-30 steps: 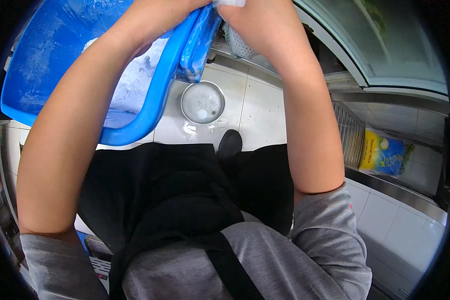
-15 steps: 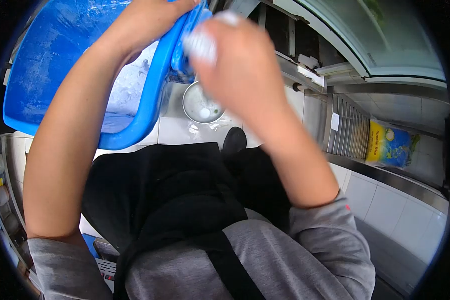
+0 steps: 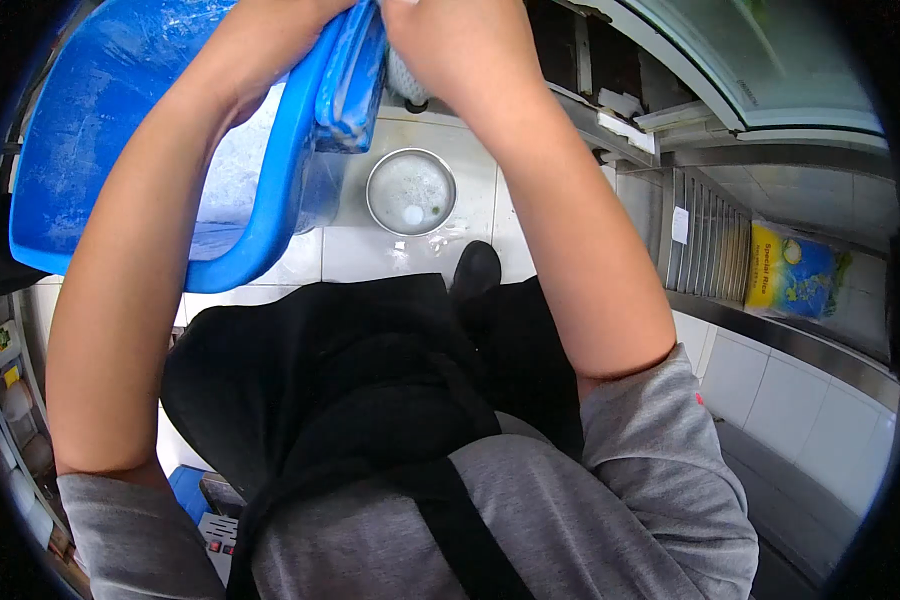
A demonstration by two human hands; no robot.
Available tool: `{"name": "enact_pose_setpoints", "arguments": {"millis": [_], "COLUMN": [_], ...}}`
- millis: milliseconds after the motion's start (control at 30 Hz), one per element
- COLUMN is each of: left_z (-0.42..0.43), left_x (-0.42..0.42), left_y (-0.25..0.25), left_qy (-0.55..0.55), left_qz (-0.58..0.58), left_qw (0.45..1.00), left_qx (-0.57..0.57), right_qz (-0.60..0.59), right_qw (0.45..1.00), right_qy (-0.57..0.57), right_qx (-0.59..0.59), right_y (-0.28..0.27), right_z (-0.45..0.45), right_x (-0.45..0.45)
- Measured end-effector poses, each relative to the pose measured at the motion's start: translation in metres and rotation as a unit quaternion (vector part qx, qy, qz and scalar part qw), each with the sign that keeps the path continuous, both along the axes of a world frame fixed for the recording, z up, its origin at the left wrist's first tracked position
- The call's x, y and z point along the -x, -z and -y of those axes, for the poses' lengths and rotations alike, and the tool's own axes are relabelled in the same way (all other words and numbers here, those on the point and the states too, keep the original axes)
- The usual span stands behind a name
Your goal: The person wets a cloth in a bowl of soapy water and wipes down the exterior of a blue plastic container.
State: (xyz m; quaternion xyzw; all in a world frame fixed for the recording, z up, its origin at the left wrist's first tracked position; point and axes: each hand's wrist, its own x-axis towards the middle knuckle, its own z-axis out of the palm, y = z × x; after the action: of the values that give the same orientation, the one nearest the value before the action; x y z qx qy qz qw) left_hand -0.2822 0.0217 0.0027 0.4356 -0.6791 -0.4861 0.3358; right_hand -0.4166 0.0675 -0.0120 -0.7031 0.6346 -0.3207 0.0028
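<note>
A large blue plastic tub (image 3: 90,130) fills the upper left, with white residue on its walls and cloudy whitish contents (image 3: 235,165) at the bottom. My left hand (image 3: 280,35) lies across its near side, fingers closed at the rim by the top of the view. A blue flap-like piece (image 3: 355,85), streaked with white, sticks out beyond the rim. Against that piece, my right hand (image 3: 460,45) is closed; its fingertips are mostly cut off by the frame's edge. The wad of white cloth seen in this fist earlier is now largely hidden.
A round metal bowl (image 3: 411,192) with cloudy liquid stands on the white tiled floor (image 3: 355,255). My dark shoe (image 3: 478,268) is close to it. On the right, a yellow and blue rice bag (image 3: 792,270) lies beside a slatted metal shelf (image 3: 705,235). Glass (image 3: 770,60) slants across the upper right.
My right hand has moved up against the blue flap and is no longer blurred. The tub has shifted slightly left, while my left hand stays at its rim.
</note>
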Motion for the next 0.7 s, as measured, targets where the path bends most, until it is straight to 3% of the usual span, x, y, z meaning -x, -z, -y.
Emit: {"name": "enact_pose_setpoints", "arguments": {"millis": [67, 133, 233, 333, 467, 533, 600, 667, 700], "left_z": [0.007, 0.012, 0.005, 0.01, 0.0, 0.012, 0.01, 0.011, 0.013], "left_x": [0.003, 0.001, 0.001, 0.001, 0.001, 0.0, 0.001, -0.001, -0.001], "left_y": [0.004, 0.008, 0.008, 0.01, 0.001, 0.015, 0.011, 0.012, 0.011], "left_qy": [-0.028, -0.004, 0.017, 0.022, -0.007, 0.028, 0.016, 0.026, 0.024], "left_qz": [0.001, -0.025, -0.017, -0.015, 0.076, -0.015, -0.02, -0.008, -0.01], "left_qw": [0.999, 0.999, 1.0, 0.999, 0.996, 0.999, 0.998, 0.999, 0.999], "left_qx": [-0.025, -0.04, -0.016, -0.035, 0.041, -0.012, -0.049, -0.022, -0.019], "right_qz": [0.027, 0.046, 0.06, 0.035, 0.042, 0.02, 0.086, 0.059, 0.08], "right_qw": [0.997, 0.994, 0.998, 0.998, 0.989, 0.996, 0.992, 0.996, 0.985], "right_qy": [0.002, -0.1, -0.009, 0.027, -0.048, 0.02, 0.02, -0.006, -0.062], "right_qx": [-0.067, 0.0, -0.025, 0.053, 0.134, 0.085, 0.085, 0.067, 0.138], "right_y": [-0.01, -0.012, -0.013, 0.01, 0.013, 0.012, 0.003, 0.015, 0.024], "right_z": [-0.027, -0.06, -0.015, -0.009, -0.047, -0.01, 0.004, -0.012, -0.027], "right_x": [-0.011, -0.017, -0.003, -0.005, -0.019, -0.005, 0.002, -0.001, -0.004]}}
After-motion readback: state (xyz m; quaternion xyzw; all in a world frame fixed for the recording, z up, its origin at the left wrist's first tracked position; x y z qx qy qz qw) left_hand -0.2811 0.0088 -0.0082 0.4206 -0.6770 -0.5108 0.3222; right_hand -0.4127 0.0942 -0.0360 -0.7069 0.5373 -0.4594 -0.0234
